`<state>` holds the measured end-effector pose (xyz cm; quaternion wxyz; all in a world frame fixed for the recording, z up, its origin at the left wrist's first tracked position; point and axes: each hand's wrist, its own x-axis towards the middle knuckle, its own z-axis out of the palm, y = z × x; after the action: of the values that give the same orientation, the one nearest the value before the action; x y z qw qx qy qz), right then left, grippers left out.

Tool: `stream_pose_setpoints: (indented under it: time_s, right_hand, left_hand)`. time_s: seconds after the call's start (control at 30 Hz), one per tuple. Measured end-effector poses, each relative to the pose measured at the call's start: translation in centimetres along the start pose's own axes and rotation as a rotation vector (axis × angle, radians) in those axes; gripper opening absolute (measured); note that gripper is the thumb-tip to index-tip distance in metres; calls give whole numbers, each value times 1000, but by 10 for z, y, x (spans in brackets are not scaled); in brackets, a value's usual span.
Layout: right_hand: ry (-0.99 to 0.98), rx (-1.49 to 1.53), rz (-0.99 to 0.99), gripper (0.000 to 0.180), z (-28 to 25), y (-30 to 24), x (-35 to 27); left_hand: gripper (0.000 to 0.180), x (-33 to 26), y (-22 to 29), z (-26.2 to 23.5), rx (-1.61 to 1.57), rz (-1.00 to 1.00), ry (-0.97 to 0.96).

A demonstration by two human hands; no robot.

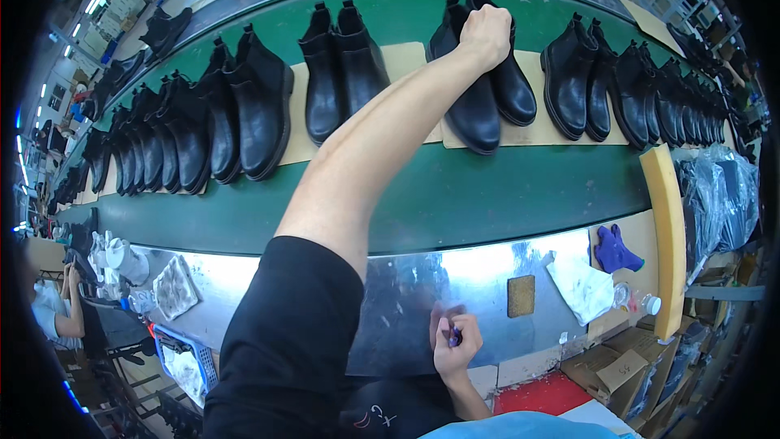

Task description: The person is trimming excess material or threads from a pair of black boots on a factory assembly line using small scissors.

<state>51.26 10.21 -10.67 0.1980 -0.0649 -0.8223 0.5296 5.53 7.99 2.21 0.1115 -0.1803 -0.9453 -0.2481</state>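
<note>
My left arm reaches across to a pair of black ankle boots (475,118) on the green conveyor belt (504,187). There my left hand (486,35) is closed at the top of the right-hand boot (512,89), its fingertips partly hidden. Low over the shiny metal worktop (406,293), my right hand (457,345) is curled round a small dark purple stick-like thing (455,335), mostly covered by the fingers. More black ankle boots stand in pairs on tan cardboard sheets, one pair (341,73) left of my arm and another (577,81) to the right.
On the worktop lie a brown sanding block (521,296), a white cloth (581,284), a purple glove (617,249) and a clear bottle (638,299). A yellow foam strip (666,236) rises at the right. At left are a stained cloth (175,287) and a blue basket (185,358).
</note>
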Motion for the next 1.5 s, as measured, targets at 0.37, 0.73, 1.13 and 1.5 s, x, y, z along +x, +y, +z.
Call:
stream_pose_setpoints:
  time_s: [0.37,0.73,1.13,1.5]
  right_hand:
    - [82,128,152,27,-1,-2,-25]
    - [253,144,60,32,-1,21,-22]
    - [122,367,339,24,-13,-26,-143]
    - [-170,455,662,35,-1,-60,-166]
  left_hand:
    - [25,-176,16,-190,-490,-192,121]
    - [21,-473,-11,-210,-363,-373,43]
    - [29,-562,-73,-237,-681,-385,633]
    - [62,-525,-165,-107,-1540,-851,132]
